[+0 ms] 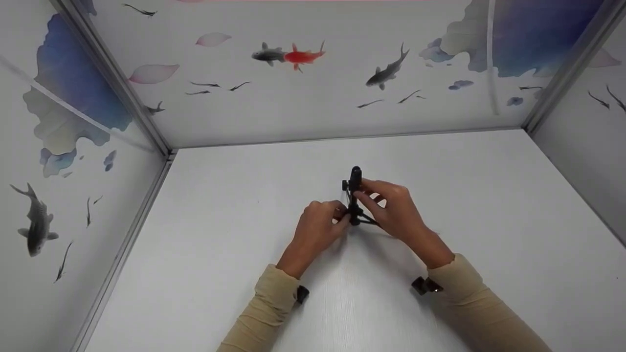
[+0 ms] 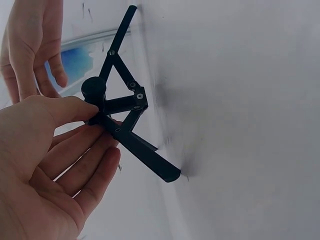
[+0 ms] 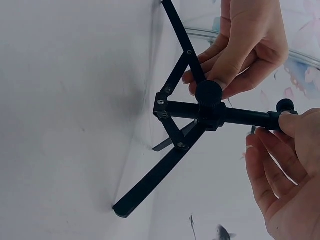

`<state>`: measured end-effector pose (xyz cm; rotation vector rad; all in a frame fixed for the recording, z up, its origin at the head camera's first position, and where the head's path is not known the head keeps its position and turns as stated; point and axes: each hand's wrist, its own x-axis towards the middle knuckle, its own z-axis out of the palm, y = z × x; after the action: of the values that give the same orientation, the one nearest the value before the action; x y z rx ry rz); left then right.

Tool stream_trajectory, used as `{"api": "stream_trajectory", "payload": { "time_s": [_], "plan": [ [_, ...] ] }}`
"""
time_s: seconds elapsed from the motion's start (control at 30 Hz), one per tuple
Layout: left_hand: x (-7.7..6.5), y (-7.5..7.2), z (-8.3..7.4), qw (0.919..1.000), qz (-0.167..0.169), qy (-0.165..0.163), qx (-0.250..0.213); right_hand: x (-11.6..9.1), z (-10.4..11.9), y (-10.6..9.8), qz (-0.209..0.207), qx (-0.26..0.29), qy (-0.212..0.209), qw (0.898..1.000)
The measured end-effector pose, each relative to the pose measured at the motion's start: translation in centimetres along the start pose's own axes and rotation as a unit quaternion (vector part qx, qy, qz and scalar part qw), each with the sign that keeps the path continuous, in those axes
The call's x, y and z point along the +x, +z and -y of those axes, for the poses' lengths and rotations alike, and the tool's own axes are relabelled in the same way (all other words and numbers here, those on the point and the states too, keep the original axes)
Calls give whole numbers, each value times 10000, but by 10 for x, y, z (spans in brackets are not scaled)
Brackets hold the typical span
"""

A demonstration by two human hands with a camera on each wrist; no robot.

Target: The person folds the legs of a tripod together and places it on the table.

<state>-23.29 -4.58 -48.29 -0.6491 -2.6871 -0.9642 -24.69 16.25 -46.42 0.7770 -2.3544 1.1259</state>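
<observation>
A small black tripod [image 1: 355, 177] stands on the white table with its legs spread. In the right wrist view its centre column [image 3: 245, 116] runs between a large round knob [image 3: 209, 93] at the leg hub and a smaller knob [image 3: 285, 104] near the top. My left hand [image 1: 317, 226] pinches the hub by the large knob; the left wrist view shows the thumb on it and the other fingers behind. Higher up, my right hand [image 1: 397, 210] pinches the column beside the smaller knob. Braces join the legs [image 2: 150, 157] to the column's lower end.
White panels printed with fish and lotus leaves [image 1: 80, 80] surround the table [image 1: 220, 186] on the left, back and right. Metal strips [image 1: 117, 83] run along the panel corners. Both sleeved wrists carry small black devices [image 1: 302, 294].
</observation>
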Motion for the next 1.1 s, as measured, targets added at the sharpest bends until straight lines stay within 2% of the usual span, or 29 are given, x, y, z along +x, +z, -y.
{"api": "stream_trajectory", "payload": {
  "time_s": [0.77,1.1],
  "plan": [
    [0,1,1,9998,-192,-68,-87,0,0,0,54,104,21,9999],
    [0,1,0,9987,-476,191,-27,0,-1,-1,-11,82,-79,9999]
  ]
}}
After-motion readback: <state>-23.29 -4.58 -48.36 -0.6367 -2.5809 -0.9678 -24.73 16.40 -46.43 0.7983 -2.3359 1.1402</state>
